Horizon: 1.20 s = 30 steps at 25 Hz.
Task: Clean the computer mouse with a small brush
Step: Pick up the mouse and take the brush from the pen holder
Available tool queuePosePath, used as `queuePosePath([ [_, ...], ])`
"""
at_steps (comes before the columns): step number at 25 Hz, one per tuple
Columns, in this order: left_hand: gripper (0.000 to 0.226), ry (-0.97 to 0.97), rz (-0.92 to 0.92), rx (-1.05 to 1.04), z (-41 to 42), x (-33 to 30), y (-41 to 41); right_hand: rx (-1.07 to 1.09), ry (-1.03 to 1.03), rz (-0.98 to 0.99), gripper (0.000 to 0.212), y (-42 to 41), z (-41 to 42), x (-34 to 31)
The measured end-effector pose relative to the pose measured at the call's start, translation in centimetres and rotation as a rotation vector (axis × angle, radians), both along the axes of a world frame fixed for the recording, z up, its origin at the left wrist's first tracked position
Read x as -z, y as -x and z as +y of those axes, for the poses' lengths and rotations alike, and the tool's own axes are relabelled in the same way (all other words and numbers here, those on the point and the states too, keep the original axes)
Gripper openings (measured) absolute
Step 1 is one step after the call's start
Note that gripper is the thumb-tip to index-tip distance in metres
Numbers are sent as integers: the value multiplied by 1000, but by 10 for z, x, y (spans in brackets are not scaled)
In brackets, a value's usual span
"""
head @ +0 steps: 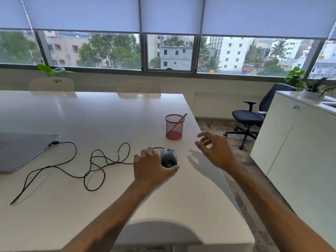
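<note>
While your left hand (pixel 151 167) rests on the white worktop (pixel 109 120), its grip cups the black wired mouse (pixel 168 158) from the 9 o'clock side, thumb touching the near end. Your right hand (pixel 215 151) hovers at the mouse's 3 o'clock, fingers loosely spread, holding nothing. At 12 o'clock stands a red mesh cup (pixel 174 127) with the brush handle (pixel 181 118) leaning inside.
</note>
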<state>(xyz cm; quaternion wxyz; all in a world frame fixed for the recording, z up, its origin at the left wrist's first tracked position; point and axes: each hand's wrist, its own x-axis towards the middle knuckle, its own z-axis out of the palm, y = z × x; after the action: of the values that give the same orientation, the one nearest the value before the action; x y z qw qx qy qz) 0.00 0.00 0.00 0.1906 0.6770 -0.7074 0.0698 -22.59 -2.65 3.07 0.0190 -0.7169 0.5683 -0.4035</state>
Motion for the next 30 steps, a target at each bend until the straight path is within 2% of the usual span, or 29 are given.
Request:
queuePosePath([
  [3, 86, 9, -37, -48, -18, 2, 11, 34, -30, -31, 34, 9, -52, -13],
  [8, 77, 57, 32, -71, -35, 16, 20, 59, -110, 20, 50, 7, -134, -29],
  [13, 91, 39, -12, -109, -40, 20, 21, 134, -230, 40, 53, -8, -196, -21],
  [16, 96, 49, -55, -159, -41, 20, 24, 172, -233, 87, 38, -16, -210, -19],
  [19, 93, 13, -81, -182, -43, 20, 27, 133, -197, -3, 20, -27, -219, -22],
  [23, 92, -5, -80, -194, -44, 23, 30, -43, -177, -92, 16, -44, -216, -26],
  [26, 87, 15, -63, -181, -42, 22, 29, -112, -192, -79, 5, -50, -206, -27],
  [30, 78, 84, 6, -153, -35, 20, 21, -61, 35, -86, 11, -47, -180, -47],
])
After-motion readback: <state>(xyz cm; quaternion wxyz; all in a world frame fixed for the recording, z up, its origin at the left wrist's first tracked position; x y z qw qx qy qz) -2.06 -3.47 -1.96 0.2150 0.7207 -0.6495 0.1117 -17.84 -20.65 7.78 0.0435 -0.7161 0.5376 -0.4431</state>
